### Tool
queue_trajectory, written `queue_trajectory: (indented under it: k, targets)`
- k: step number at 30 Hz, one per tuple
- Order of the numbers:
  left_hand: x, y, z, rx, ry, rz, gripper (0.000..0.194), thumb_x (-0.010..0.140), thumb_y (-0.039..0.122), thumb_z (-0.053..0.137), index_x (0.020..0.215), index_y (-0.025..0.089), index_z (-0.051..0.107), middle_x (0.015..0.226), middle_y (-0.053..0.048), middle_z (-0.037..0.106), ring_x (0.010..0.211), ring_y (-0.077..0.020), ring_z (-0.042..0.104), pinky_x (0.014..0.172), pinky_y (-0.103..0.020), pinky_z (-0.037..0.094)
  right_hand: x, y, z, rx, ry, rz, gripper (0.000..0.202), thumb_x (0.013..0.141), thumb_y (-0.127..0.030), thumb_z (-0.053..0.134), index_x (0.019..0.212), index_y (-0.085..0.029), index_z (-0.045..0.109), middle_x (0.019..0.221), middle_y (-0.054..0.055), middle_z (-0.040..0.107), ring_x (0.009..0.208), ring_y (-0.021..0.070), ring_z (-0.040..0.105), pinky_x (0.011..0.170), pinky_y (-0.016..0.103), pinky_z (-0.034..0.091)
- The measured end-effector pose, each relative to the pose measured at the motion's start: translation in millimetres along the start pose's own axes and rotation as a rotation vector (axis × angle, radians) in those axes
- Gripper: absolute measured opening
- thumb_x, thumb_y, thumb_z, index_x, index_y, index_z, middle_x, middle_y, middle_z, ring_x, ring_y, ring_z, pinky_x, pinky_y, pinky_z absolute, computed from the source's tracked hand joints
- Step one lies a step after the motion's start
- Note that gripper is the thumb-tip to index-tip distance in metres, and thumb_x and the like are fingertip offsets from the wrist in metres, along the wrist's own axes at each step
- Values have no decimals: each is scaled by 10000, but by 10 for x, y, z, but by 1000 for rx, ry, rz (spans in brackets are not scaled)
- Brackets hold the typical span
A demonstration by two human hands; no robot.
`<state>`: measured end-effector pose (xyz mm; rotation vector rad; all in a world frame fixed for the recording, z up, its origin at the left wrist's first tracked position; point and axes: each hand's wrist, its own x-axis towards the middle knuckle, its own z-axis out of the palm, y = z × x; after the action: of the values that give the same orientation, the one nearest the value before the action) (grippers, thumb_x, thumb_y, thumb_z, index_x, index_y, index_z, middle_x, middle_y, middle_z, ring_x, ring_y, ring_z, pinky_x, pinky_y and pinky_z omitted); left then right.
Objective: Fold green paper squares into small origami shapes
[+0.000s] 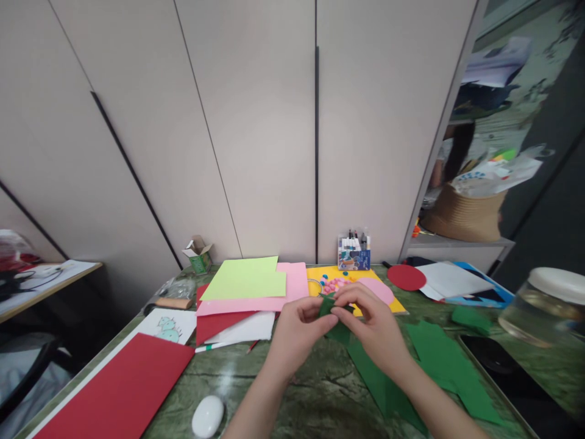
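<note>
Both of my hands meet above the middle of the green marbled table (247, 381). Between their fingertips is a small piece of green paper (327, 305), partly hidden by the fingers. My left hand (297, 332) pinches its left side with thumb and fingers. My right hand (372, 329) pinches its right side, the thumb close to the left thumb. Below my right hand lies a larger green sheet (379, 384). More cut green paper (445, 360) rests to its right. Behind the hands, small pink pieces (336, 284) sit on a yellow sheet (397, 305).
Lime paper (247, 277) tops a stack on pink and red sheets. A large red sheet (121, 390) and a white mouse (208, 416) are at left. On the right are a black tablet (516, 384), a lidded jar (543, 305) and a red disc (406, 277).
</note>
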<state>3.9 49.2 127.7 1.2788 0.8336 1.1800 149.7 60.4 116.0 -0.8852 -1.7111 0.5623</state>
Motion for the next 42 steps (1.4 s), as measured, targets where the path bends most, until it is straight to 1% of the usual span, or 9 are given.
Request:
queue_trajectory:
  k: [9, 13, 16, 19, 22, 30, 34, 37, 42]
  targets:
    - [14, -77, -24, -12, 9, 24, 196, 702, 157, 626, 890, 121, 668, 903, -80, 687, 860, -197, 608, 768, -285, 445, -25, 110, 71, 139, 64, 156, 129, 770, -272, 596, 841, -219, 503, 835, 16, 535, 825, 174, 523, 725, 291, 430]
    - [24, -54, -20, -61, 40, 24, 218, 705, 173, 631, 917, 127, 646, 937, -90, 689, 894, -208, 616, 768, -288, 459, 6, 98, 52, 123, 68, 188, 112, 750, -286, 608, 770, -204, 535, 782, 11, 542, 754, 160, 514, 666, 263, 423]
    - [22, -24, -12, -54, 71, 8, 276, 671, 153, 658, 945, 136, 631, 991, -93, 679, 891, -196, 618, 751, -276, 473, 32, 91, 26, 184, 108, 216, 120, 736, -288, 616, 719, -195, 541, 750, 9, 546, 729, 155, 520, 644, 251, 422]
    - [19, 1, -10, -28, 120, 11, 307, 637, 132, 681, 941, 143, 633, 904, -74, 701, 818, -174, 632, 712, -262, 489, 48, 120, -3, 277, 158, 261, 134, 727, -300, 627, 720, -191, 548, 780, 17, 561, 762, 163, 534, 656, 249, 423]
    - [20, 6, -17, -3, 168, 35, 243, 639, 143, 681, 880, 141, 653, 802, -53, 710, 728, -152, 637, 677, -252, 501, 52, 168, -19, 374, 186, 305, 152, 722, -320, 640, 744, -192, 560, 798, 20, 574, 798, 169, 540, 692, 253, 422]
    - [36, -42, -27, 1, 227, 51, 151, 663, 188, 667, 802, 129, 669, 728, -45, 710, 615, -136, 633, 628, -261, 524, 43, 185, 18, 562, 162, 391, 185, 713, -346, 656, 779, -199, 567, 879, 34, 584, 876, 190, 535, 758, 286, 412]
    - [53, -57, -22, -18, 248, 49, 145, 668, 192, 664, 801, 136, 673, 723, -38, 713, 574, -123, 628, 602, -244, 527, 23, 169, 28, 527, 144, 394, 193, 722, -364, 637, 812, -203, 580, 902, 37, 576, 878, 194, 534, 767, 301, 414]
    - [59, -75, -12, -19, 249, 53, 161, 678, 202, 659, 825, 136, 671, 715, -40, 712, 583, -125, 629, 607, -247, 533, 12, 148, 24, 416, 113, 363, 191, 710, -351, 644, 830, -207, 603, 924, 38, 585, 885, 198, 530, 754, 295, 418]
    - [36, -94, 2, 4, 191, 46, 206, 713, 240, 635, 883, 128, 668, 761, -58, 712, 586, -130, 632, 618, -262, 540, 31, 128, 14, 289, 121, 350, 166, 689, -337, 659, 759, -190, 630, 815, 34, 620, 815, 196, 543, 719, 293, 425]
